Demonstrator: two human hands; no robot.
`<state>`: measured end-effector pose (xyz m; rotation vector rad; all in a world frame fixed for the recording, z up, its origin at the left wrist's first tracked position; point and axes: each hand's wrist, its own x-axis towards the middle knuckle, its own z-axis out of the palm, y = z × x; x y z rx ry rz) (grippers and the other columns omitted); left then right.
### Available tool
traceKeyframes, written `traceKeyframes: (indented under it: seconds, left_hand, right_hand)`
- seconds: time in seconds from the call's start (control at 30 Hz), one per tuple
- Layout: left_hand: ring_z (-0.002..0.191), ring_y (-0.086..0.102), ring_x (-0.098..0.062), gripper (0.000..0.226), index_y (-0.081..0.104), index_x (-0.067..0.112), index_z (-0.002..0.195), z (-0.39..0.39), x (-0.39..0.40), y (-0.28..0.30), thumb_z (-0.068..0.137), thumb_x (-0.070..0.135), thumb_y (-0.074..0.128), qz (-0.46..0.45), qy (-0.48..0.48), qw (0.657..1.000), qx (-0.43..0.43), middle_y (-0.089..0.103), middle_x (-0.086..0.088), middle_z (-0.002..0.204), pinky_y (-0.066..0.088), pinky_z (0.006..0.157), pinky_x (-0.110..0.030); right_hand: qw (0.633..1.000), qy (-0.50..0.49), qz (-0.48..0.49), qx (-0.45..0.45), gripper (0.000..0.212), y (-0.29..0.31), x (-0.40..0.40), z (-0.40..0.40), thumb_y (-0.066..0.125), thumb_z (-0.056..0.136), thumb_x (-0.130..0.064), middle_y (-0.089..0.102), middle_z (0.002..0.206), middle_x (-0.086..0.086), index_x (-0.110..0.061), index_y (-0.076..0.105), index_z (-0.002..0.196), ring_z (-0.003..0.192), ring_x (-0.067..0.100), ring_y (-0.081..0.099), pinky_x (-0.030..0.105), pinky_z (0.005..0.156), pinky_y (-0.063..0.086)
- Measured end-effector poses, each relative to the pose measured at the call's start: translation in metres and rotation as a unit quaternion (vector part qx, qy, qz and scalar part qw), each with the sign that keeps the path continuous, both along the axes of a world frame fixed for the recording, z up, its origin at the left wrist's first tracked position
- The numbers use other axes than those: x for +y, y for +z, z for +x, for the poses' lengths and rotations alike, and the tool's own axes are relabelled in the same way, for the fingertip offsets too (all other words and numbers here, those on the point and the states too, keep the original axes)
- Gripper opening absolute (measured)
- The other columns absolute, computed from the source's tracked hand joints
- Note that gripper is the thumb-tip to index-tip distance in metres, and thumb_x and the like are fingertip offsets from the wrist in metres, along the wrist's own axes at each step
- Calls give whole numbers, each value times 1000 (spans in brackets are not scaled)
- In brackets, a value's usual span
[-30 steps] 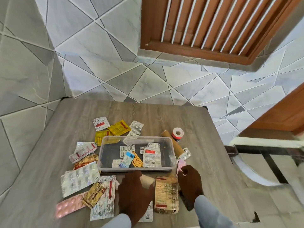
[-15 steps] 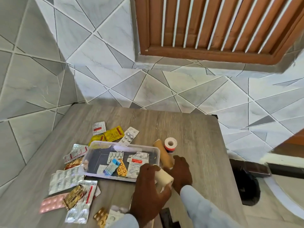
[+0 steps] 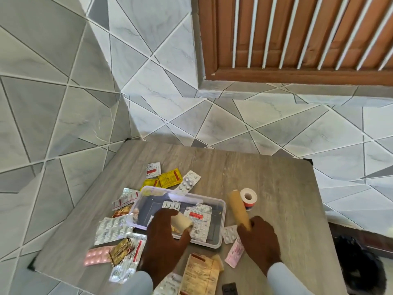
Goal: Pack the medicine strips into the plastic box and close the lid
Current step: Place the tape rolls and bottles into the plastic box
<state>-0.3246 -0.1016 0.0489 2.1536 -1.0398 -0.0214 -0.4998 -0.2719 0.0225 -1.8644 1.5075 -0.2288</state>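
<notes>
A clear plastic box [image 3: 221, 204] stands open on the wooden table [image 3: 265, 177] with several medicine strips inside. My left hand [image 3: 165, 241] hovers over the box's front edge, gripping a small beige bandage roll [image 3: 180, 222]. My right hand [image 3: 258, 241] is to the right of the box and closes on the near end of a long tan bandage roll [image 3: 238, 207] lying on the table. Loose strips lie around: silver ones [image 3: 111, 228], a pink one [image 3: 96, 255], yellow sachets [image 3: 169, 178] and a white blister [image 3: 189, 183] behind the box.
A white tape roll [image 3: 248, 198] stands right of the tan roll. A beige packet [image 3: 200, 275] and a pink strip [image 3: 236, 252] lie near the front edge. Tiled walls close in at the left and back. A dark object [image 3: 359, 265] sits on the floor at right.
The view shifted, so the table sits lower and more to the right. My left hand carried the small beige roll from beside the box to over it. My right hand has gone to the long tan roll.
</notes>
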Motion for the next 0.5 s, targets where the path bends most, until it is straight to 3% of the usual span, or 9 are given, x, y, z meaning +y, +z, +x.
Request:
traceKeyframes:
  seconds: [0.1,0.2,0.37,0.5]
  left_hand:
    - [97,49,-11,53,51,31,109,38,13,3,64,55,65,39,63,996,-45,56,11,105,33,84,-30]
    - [99,53,-18,61,53,29,113,88,21,1,58,48,73,86,57,994,-46,61,7,108,37,86,-34]
    - [116,50,-22,73,46,36,127,169,20,-5,59,39,73,203,-85,975,-29,56,5,125,34,99,-35]
    - [124,41,-22,74,39,37,134,209,13,-2,66,40,69,271,-246,927,-83,46,4,133,29,105,-35]
  right_hand:
    - [999,-30,-30,-20,22,23,7,-3,63,85,-39,59,69,-1,-21,54,75,60,12,57,25,51,40]
    - [998,-31,-43,-35,23,41,21,13,62,87,-37,59,67,-1,-21,53,73,59,13,57,23,51,36]
    - [997,25,-62,-37,19,44,65,69,62,81,-40,60,66,-7,-26,54,73,61,9,57,28,55,41]
    - [998,63,-29,12,23,33,103,129,60,78,-48,61,80,-7,-25,55,80,80,15,61,27,68,42]
